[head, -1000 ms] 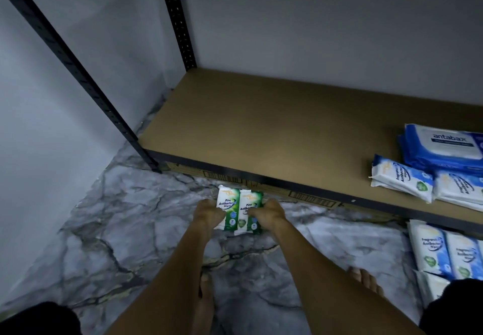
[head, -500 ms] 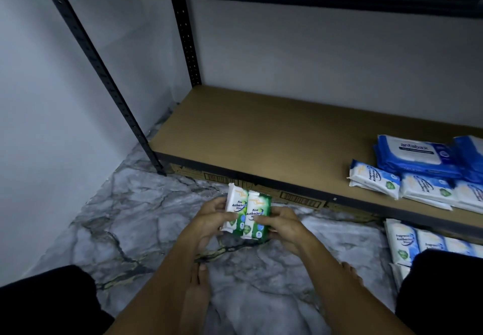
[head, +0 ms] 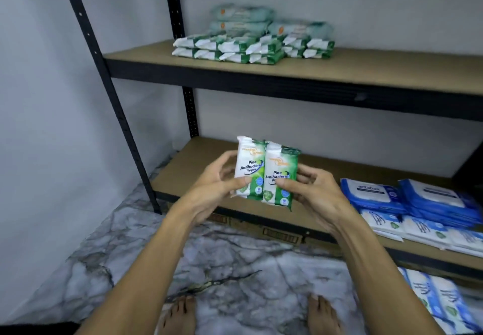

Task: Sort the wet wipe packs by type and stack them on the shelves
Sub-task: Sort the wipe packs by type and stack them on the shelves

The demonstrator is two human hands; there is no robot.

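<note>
The left hand (head: 218, 179) grips a small green-and-white plastic wipe pack (head: 249, 170) and the right hand (head: 312, 192) grips a second green-and-white wipe pack (head: 281, 178). The two are upright, side by side and touching along their long edges, held in the air in front of the lower brown board shelf (head: 188, 178). Each thumb lies across the lower front of its pack, and the fingers curl behind it. On the upper brown board shelf (head: 366, 69), matching green-and-white packs (head: 235, 50) lie in a double-layered row, with larger pale green soft packs (head: 240, 20) stacked behind and above them. I cannot tell whether these rest on the row. To the right on the lower shelf, dark blue flat packs (head: 407, 201) lie just behind white-and-blue packs (head: 418, 230). More white-and-blue packs (head: 439, 303) lie on the grey marbled floor (head: 235, 256) at lower right, below the shelf's edge. A black perforated metal upright (head: 109, 94) carries both shelves on the left. Two bare feet (head: 180, 313) stand on the floor.
</note>
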